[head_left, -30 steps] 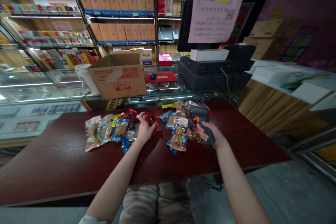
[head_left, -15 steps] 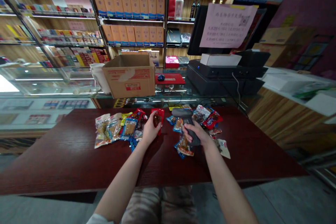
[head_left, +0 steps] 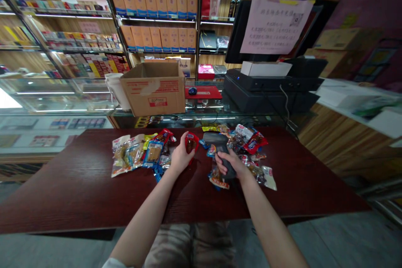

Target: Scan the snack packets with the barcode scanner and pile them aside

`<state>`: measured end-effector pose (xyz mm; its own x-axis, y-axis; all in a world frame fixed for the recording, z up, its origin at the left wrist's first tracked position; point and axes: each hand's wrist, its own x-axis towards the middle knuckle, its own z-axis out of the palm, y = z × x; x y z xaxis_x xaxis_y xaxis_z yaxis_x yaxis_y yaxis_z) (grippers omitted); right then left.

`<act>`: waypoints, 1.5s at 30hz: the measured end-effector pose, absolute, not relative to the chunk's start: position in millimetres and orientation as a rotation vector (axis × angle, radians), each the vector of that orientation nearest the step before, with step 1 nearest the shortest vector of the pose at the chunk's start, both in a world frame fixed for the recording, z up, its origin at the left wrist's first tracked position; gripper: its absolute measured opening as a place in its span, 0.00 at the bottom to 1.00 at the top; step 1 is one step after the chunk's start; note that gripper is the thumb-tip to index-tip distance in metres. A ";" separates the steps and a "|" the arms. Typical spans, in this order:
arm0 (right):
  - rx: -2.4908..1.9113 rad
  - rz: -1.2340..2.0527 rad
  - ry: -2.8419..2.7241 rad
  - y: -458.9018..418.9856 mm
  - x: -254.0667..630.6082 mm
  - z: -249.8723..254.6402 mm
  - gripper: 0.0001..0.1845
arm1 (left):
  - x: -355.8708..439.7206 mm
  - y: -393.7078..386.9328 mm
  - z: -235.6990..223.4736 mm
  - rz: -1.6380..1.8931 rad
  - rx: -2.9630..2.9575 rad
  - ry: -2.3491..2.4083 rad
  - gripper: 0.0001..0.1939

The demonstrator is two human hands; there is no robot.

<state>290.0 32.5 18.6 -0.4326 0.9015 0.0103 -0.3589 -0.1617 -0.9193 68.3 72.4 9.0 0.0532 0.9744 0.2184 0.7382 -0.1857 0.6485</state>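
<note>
A pile of snack packs [head_left: 135, 155] lies on the dark red worktop [head_left: 69, 188]. The left hand [head_left: 181, 160] curls its fingers around a small red pack [head_left: 191, 143]. The right hand [head_left: 228, 164] closes tight on a grey barcode scanner [head_left: 215, 138], over more snack packs [head_left: 251, 142].

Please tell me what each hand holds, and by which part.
The right hand grips a barcode scanner by its handle; the left hand holds a red-edged snack packet by its near edge.
</note>
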 end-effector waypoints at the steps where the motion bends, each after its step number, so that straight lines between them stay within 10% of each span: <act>1: -0.716 1.755 -1.154 32.1 289.7 18.7 0.17 | 68.3 71.9 8.9 0.880 1.987 1.730 0.40; 28: -0.583 1.664 -0.875 42.4 332.3 19.8 0.16 | 21.1 63.6 35.8 0.700 1.997 2.724 0.28; 45: -0.580 1.591 -0.766 45.4 342.4 21.9 0.14 | 135.9 144.6 15.2 0.105 2.378 1.760 0.26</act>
<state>342.4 45.4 21.9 -0.1592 0.9859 0.0519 -0.6554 -0.0662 -0.7524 135.9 144.6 15.2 0.2966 0.9536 -0.0510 0.9409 -0.2827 0.1867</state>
